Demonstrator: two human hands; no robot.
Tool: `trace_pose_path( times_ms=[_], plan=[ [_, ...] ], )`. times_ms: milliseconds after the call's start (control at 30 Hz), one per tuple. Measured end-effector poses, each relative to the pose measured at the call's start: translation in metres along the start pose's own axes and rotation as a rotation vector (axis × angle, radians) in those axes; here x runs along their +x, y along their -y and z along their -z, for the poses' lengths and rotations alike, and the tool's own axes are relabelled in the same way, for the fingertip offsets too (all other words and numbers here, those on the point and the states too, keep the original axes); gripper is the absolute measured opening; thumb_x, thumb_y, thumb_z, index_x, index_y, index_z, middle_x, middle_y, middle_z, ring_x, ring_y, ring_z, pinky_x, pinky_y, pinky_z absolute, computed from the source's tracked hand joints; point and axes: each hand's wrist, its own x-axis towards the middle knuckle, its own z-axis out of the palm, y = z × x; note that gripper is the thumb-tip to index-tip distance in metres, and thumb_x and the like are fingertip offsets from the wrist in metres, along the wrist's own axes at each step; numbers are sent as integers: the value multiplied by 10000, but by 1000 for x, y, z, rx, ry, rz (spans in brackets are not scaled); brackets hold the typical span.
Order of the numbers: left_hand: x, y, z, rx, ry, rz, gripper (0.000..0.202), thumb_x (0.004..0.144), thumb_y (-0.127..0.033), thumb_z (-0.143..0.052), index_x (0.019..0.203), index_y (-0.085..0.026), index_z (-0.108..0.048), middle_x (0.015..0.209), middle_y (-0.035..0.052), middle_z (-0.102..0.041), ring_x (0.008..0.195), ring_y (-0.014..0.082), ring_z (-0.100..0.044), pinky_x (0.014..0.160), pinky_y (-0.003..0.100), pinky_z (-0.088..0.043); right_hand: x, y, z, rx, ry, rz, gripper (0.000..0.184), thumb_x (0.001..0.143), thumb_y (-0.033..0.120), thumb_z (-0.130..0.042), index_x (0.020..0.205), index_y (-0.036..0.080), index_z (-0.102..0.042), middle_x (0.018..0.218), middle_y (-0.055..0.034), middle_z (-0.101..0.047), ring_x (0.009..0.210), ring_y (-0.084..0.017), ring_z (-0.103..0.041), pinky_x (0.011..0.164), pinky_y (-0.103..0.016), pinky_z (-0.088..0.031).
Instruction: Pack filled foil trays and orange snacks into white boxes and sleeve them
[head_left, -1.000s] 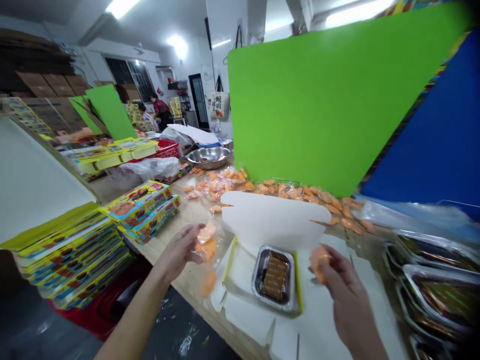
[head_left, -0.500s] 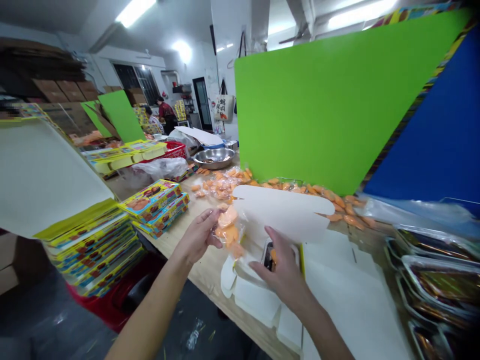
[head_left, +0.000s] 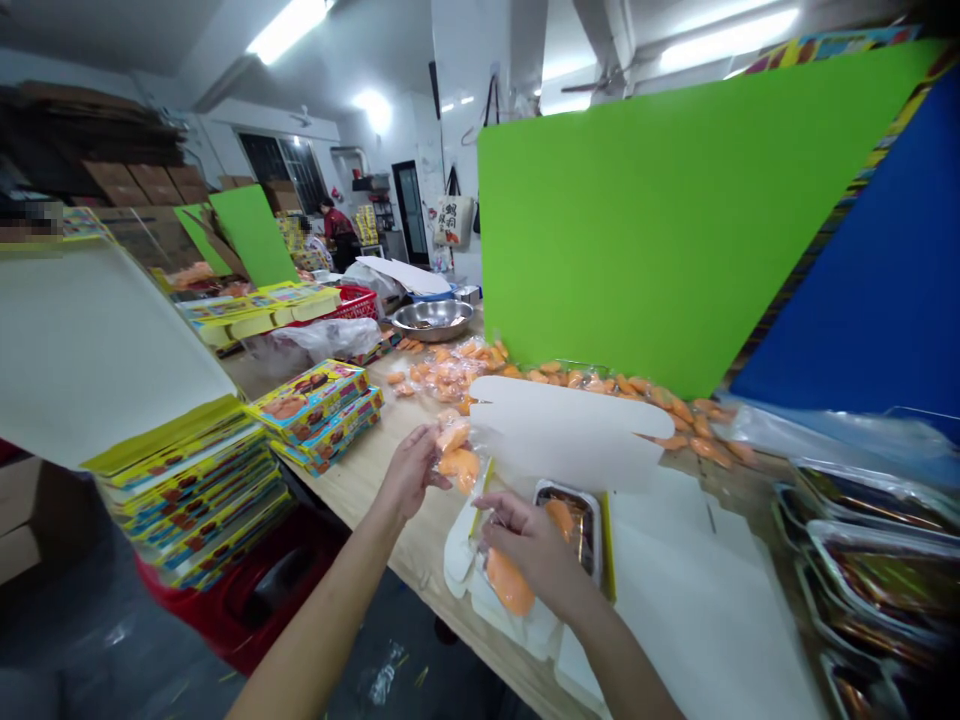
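My left hand (head_left: 414,472) is closed on a bunch of small orange pieces in clear plastic (head_left: 456,458), above the table. Lower and to the right, my right hand (head_left: 534,540) pinches an orange packet (head_left: 510,582) that hangs below its fingers over the near side of an open white carton (head_left: 555,440). The carton's lid stands up behind. Inside it sits a foil-rimmed tray (head_left: 592,520) with dark contents under film, and another orange packet (head_left: 559,516) lies on top of the tray, partly hidden by my right hand.
Several orange packets (head_left: 457,368) lie along the back of the table, near a steel bowl (head_left: 433,320). Printed boxes (head_left: 311,395) are stacked at left, beside a pile on a red stool (head_left: 225,610). Sealed trays (head_left: 885,560) stand at right. A green board (head_left: 637,240) rises behind.
My right hand has come back towards the near side of the carton and now has an orange packet in its fingers. Fewer orange pieces hang from my left hand, and the tray shows more.
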Motion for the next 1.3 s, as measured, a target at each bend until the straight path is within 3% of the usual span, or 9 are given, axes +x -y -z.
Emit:
trace_pose_path(
  times_ms=[233, 400, 533, 700, 867, 1000, 1100, 1200, 1300],
  plan=[
    [43, 11, 41, 203, -248, -107, 267, 835, -403, -412, 973, -179, -458, 991, 88, -614, 834, 191, -639, 610, 277, -523, -8, 9, 21, 112, -23, -7, 181, 670, 273, -588, 820, 174, -563, 593, 40, -546, 540, -105, -516, 561, -248, -396],
    [69, 11, 67, 450, -354, -233, 384, 738, -327, -571, 1072, -156, -488, 1218, 174, -486, 1131, 303, -460, 807, 380, -456, -6, 15, 36, 15, -135, 1, 254, 705, 365, -599, 868, 175, -556, 624, 27, -559, 569, -112, -526, 560, -240, -389],
    [41, 18, 37, 595, -145, -384, 403, 789, -404, -491, 1129, -188, -522, 1235, 106, -503, 1122, 265, -464, 896, 404, -410, 4, 10, 35, 25, -157, -95, 283, 729, 395, -565, 912, 180, -556, 695, 12, -586, 578, -96, -508, 524, -211, -365],
    [-5, 30, -11, 572, 531, -357, 530, 825, -418, -463, 1307, -221, -363, 1299, 100, -461, 1185, 241, -419, 988, 403, -340, 14, 1, 36, 188, -129, -87, 344, 637, 247, -617, 973, 203, -556, 814, 14, -609, 679, -98, -530, 608, -210, -404],
    [-3, 55, -20, 795, 502, -460, 691, 732, -402, -606, 1334, -237, -309, 1366, 106, -369, 1246, 257, -340, 1033, 417, -287, 13, -4, 43, -122, -58, 96, 272, 664, 220, -557, 930, 181, -600, 833, -10, -619, 790, -156, -548, 726, -279, -421],
    [5, 78, -14, 1053, 556, -574, 541, 802, -361, -518, 1308, -237, -371, 1384, 111, -342, 1301, 271, -231, 1048, 459, -246, 4, -6, 53, -563, -287, 133, 143, 708, 262, -507, 683, 167, -611, 705, -24, -578, 717, -167, -527, 696, -293, -406],
    [-2, 89, -16, 1114, 576, -548, 575, 822, -384, -477, 1345, -226, -299, 1436, 124, -223, 1329, 281, -136, 1057, 481, -211, -6, -8, 70, -653, -622, 193, 239, 762, 346, -469, 878, 175, -589, 815, -40, -543, 694, -152, -501, 676, -293, -411],
    [-4, 87, -22, 970, 395, -561, 689, 793, -400, -520, 1372, -200, -206, 1431, 144, -193, 1327, 258, -152, 1065, 444, -216, -12, -10, 96, -711, -1000, 253, 511, 746, 436, -494, 1170, 161, -417, 1028, -100, -457, 724, -160, -472, 665, -315, -423],
    [15, 72, -23, 714, -105, -577, 812, 688, -410, -642, 1348, -170, -234, 1390, 158, -218, 1310, 263, -180, 1060, 434, -217, -11, -12, 124, -782, -1095, 283, 665, 709, 466, -528, 1245, 128, -327, 1071, -132, -439, 808, -192, -462, 693, -334, -419]
  ],
)
